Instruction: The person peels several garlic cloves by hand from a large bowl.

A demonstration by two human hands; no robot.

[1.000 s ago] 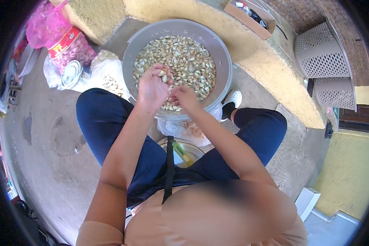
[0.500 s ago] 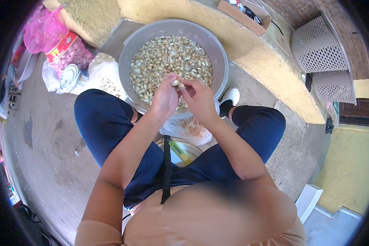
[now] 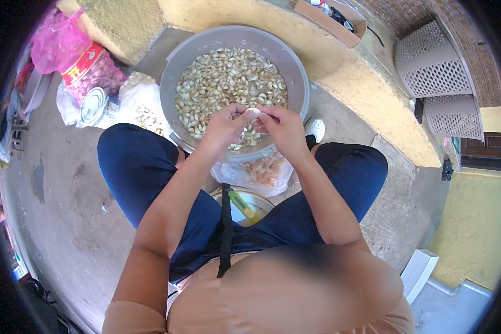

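Observation:
A pale garlic clove sits at the meeting fingertips of both hands, above the near part of a large grey tub. My left hand pinches it between thumb and fingers. From the other side, my right hand is closed with its thumb and fingertips against the clove; whether peel is between them is too small to tell. Many garlic cloves fill the tub below. Under its near rim lies a clear plastic bag with brownish peelings.
Between my legs, a green and yellow cutter lies on a round lid-like surface. To the left are a tin can, a white bag with cloves and a pink mesh sack. A low yellow wall runs behind the tub.
Both hands have shifted slightly, and the right wrist has moved to the right. The clove is now turned and more plainly seen at the fingertips. More of the peelings bag shows.

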